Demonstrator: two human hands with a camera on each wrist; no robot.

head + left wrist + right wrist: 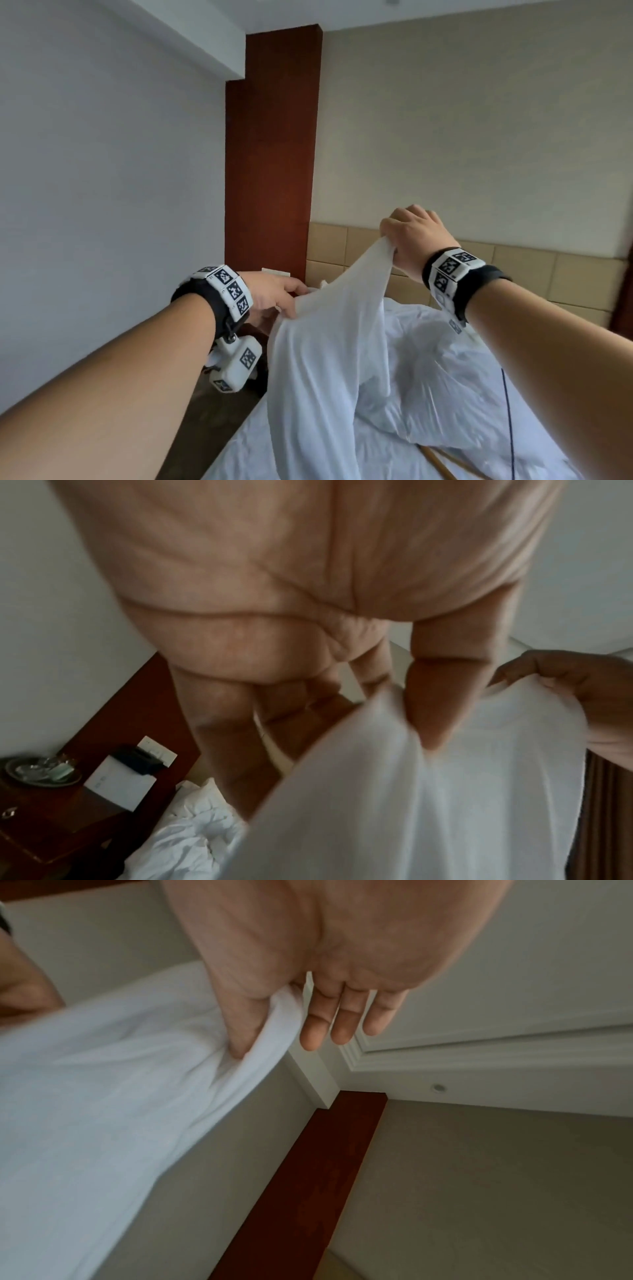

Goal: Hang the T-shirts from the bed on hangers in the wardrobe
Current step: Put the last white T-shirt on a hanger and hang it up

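Head view first, from the left of the scene: the left hand (274,294) pinches one top edge of a white T-shirt (322,359), held low and near the red-brown wall panel (274,154). Rightward, the cloth runs up in a taut ridge to the right hand (416,236), which grips the other top edge higher and farther away. The rest of the garment hangs down between the two hands, its lower part draping toward the rumpled white bed (445,377). At the near right a strip of pale wood (442,466), perhaps a hanger, lies on the sheets; too little shows to be sure.

By my reading, the step in hand is lifting and spreading one shirt off the bed. Next it needs a hanger and its neck opening found, so one hand must let go while the other keeps the shirt from dropping. No wardrobe shows in any view.

Left wrist view adds what the head view hides: a dark nightstand (51,818) at the far left with a round tray (41,772) and a white box (120,780), and the thumb pressed into the cloth. Right wrist view shows thumb and forefinger pinching the fabric while three fingers (342,1018) hang straight and free, with only wall and ceiling behind.
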